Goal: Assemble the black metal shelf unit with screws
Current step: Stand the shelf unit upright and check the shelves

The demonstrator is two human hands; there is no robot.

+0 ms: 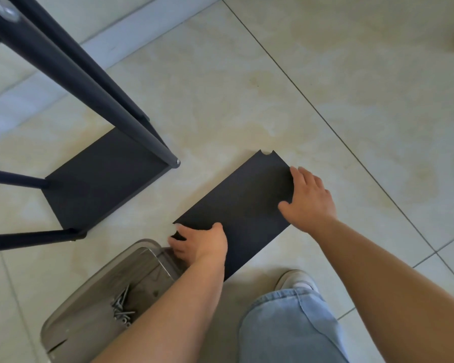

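Observation:
A loose black shelf panel lies flat on the tiled floor, with a round notch at its far corner. My left hand grips the panel's near left corner, fingers curled over the edge. My right hand holds the panel's right long edge, thumb on top and fingers over the side. To the left stands the partly built black shelf unit, a base panel with several black tubes rising from its corners. Silver screws lie in a grey tray.
The grey plastic tray sits on the floor under my left forearm, touching the loose panel's near corner. My leg in light blue jeans and a grey shoe are at the bottom. A white baseboard runs along the far wall.

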